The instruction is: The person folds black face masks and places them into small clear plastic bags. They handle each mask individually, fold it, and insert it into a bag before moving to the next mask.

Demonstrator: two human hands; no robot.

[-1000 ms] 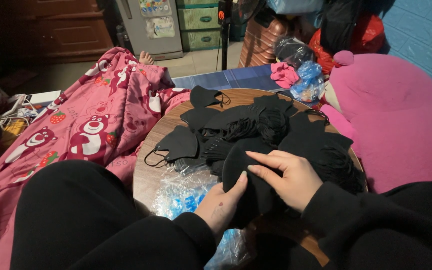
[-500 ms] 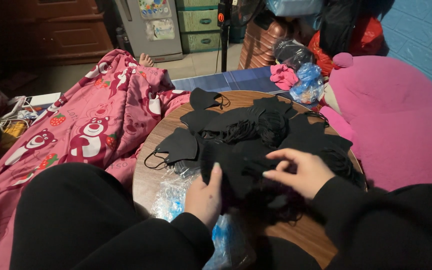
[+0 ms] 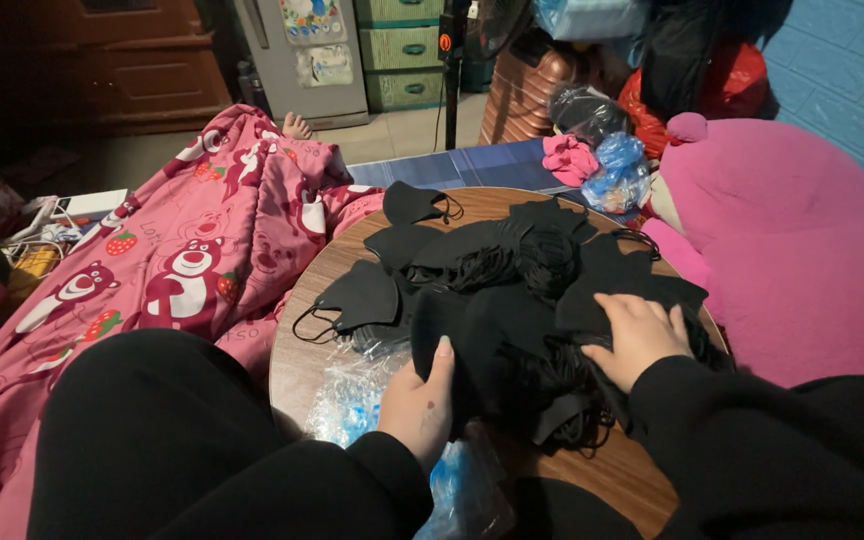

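A heap of black face masks (image 3: pixel 512 270) covers a round wooden table (image 3: pixel 297 350). My left hand (image 3: pixel 420 405) holds one black mask (image 3: pixel 472 345) by its near edge, thumb raised along it. My right hand (image 3: pixel 640 335) rests flat, fingers spread, on the pile of masks at the right side of the table. One mask with ear loops (image 3: pixel 352 298) lies apart at the left. Clear plastic bags (image 3: pixel 347 405) lie crumpled under my left hand at the table's front edge.
A pink blanket with bear prints (image 3: pixel 172 270) lies to the left, a bare foot (image 3: pixel 295 126) at its far end. A large pink plush (image 3: pixel 782 230) sits on the right. Bags (image 3: pixel 612 170), a fan stand (image 3: pixel 449 90) and drawers (image 3: pixel 407 50) stand behind.
My right hand has moved right from the mask in my left hand and now lies flat on the pile. My left hand has stayed at the table's front.
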